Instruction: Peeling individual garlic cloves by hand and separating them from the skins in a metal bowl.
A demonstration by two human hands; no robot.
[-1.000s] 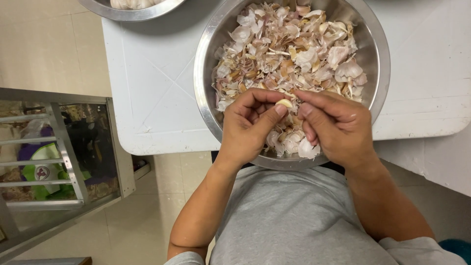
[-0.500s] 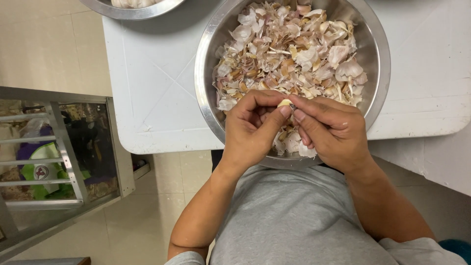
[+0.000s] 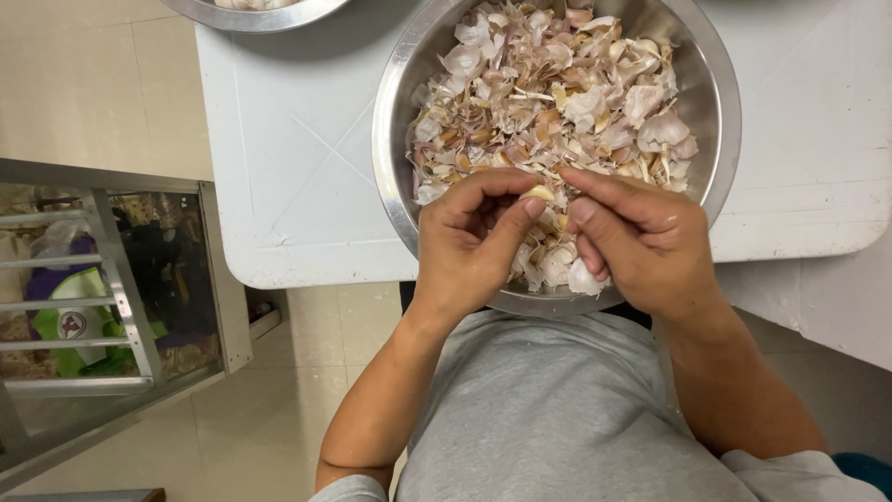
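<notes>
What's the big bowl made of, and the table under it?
Big bowl: looks like stainless steel, brushed-shiny, its rim throwing bright reflections. Table: probably white plastic, matte, scored with fine scratches; can't be sure from the look alone.

Second steel bowl, metal rack, tiled floor

The large bowl is shiny brushed steel, as is the second bowl's rim. Garlic skins look dry, papery and matt. The white desk is smooth plastic, scratched and scuffed. The floor tiles have a dull glaze.
</notes>
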